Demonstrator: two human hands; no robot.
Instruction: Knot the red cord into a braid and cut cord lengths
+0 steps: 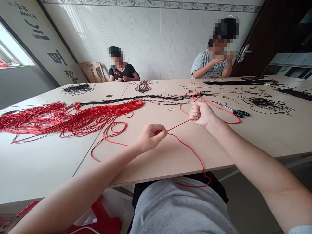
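Note:
A red cord runs taut between my two hands, above the near part of the table. My left hand is closed on it, thumb pressed against the curled fingers. Higher and to the right, my right hand makes a fist around the cord. From the left hand a loose tail of it drops over the table edge onto my grey shirt. Red cord also curves across the table behind the right hand. Whatever part of the cord lies inside the fists is hidden.
Left of my hands lies a large bundle of red cords. Black cords stretch across the middle. Black-handled scissors and a black cord tangle lie right. Two people sit opposite. A red stool stands below.

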